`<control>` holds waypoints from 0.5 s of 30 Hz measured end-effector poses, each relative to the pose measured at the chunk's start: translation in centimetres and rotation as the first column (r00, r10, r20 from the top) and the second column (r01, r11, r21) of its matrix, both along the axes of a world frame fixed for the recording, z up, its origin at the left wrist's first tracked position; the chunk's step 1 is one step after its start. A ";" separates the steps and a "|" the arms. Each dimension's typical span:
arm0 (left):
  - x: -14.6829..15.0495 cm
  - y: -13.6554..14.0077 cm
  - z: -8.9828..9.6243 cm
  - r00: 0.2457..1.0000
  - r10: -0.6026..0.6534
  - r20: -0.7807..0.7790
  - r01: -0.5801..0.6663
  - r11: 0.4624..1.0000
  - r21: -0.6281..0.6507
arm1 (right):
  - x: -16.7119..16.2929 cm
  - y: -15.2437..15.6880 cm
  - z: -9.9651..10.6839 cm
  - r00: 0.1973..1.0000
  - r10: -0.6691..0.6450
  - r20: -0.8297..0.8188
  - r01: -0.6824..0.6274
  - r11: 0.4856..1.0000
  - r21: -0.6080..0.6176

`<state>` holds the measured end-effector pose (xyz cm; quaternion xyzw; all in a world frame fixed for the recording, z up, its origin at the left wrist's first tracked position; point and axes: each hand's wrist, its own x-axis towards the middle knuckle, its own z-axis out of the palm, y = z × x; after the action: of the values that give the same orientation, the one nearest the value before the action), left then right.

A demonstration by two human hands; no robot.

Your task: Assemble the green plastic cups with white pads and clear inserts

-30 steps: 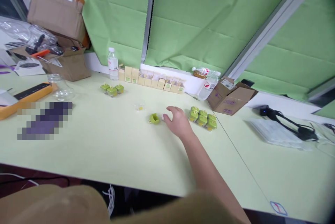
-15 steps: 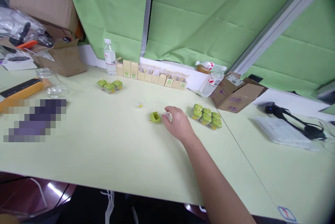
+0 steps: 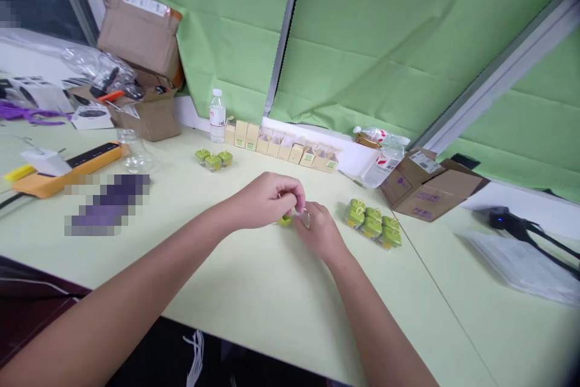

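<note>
My left hand [image 3: 272, 200] is closed in a pinch over the middle of the table; what its fingertips hold is hidden. Against them my right hand [image 3: 321, 230] grips a small clear plastic container [image 3: 307, 217], of which only an edge shows. A green lid [image 3: 285, 220] lies just under the left hand, mostly covered by it. Right of my hands stand several clear containers with green lids [image 3: 373, 224] in rows. Three more green-lidded containers [image 3: 213, 161] are grouped at the back left.
Small cream cartons [image 3: 273, 147] line the back edge, some with raised flaps. Beside them stands a water bottle [image 3: 217, 116]. Cardboard boxes rest at back left [image 3: 151, 114] and right [image 3: 428, 185]. A yellow power strip [image 3: 67, 169] and clear jar [image 3: 133, 151] lie left.
My left hand has come in from the left to meet the right hand. The right hand has closed on the clear container. The view has turned slightly left.
</note>
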<state>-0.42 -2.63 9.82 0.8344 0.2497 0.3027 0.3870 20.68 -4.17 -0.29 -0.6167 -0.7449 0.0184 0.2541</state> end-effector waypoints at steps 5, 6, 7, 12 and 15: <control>0.2 4.8 -2.5 0.976 0.211 0.056 -0.219 0.939 0.266 | -0.3 0.0 -0.6 1.000 0.011 -0.020 -0.011 1.000 -0.027; -0.1 5.4 -3.6 0.968 0.238 0.074 -0.249 0.910 0.331 | -0.4 0.1 -0.7 1.000 0.016 -0.024 -0.017 1.000 -0.027; -0.5 5.9 -4.8 0.964 0.251 0.090 -0.267 0.881 0.390 | -0.5 0.1 -0.8 0.999 0.019 -0.028 -0.019 0.999 -0.027; -1.8 6.1 -10.1 0.959 0.270 0.085 -0.274 0.817 0.507 | -0.4 0.2 -1.1 0.999 0.014 -0.036 -0.016 0.999 -0.043; -2.2 5.3 -9.8 0.959 0.284 0.024 -0.254 0.812 0.525 | -0.3 0.2 -1.0 0.999 0.014 -0.036 -0.016 0.999 -0.046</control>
<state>-2.66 2.64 -0.02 0.8722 0.2839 0.3875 0.0919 20.34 -3.94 -1.31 -0.6163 -0.7442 0.0485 0.2527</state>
